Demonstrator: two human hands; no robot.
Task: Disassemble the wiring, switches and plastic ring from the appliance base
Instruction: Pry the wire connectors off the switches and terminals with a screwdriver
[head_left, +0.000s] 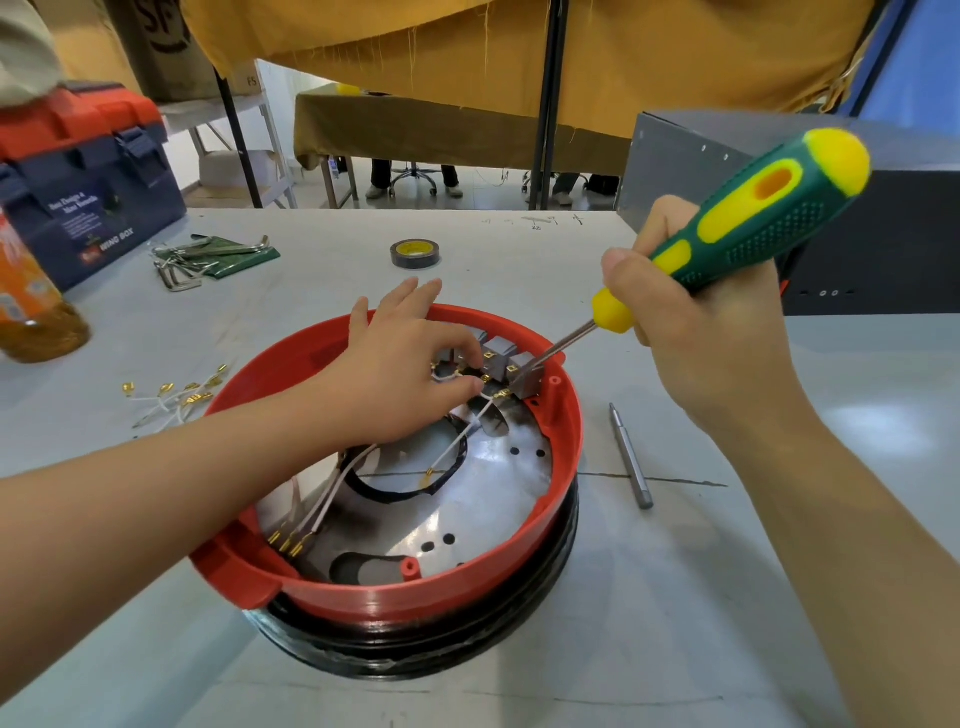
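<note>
Head view: prying seems to be the step in hand, because the metal blade of the green and yellow plastic-handled screwdriver (737, 228) reaches the rightmost of the small grey block switches (522, 371), which sit in a row against the far inner wall of the red plastic ring (395, 592). This ring sits on the round appliance base with black lower rim (415, 649), on the pale grey table (675, 623) in front of the person. To do it well, I judge the blade should go between switch and red wall and lever gently, so that the plastic clip does not break and the tip does not slip toward the other hand. The thin white wires with brass terminals (452, 452) should be kept away from the blade

The right hand (711, 332) grips the handle with curled fingers, thumb lying along it, the handle tilted up and to the right. The left hand (400, 364) reaches over the ring; thumb and forefinger pinch at the wires just beside the middle switch, while the other fingers are stretched over the far rim
</note>
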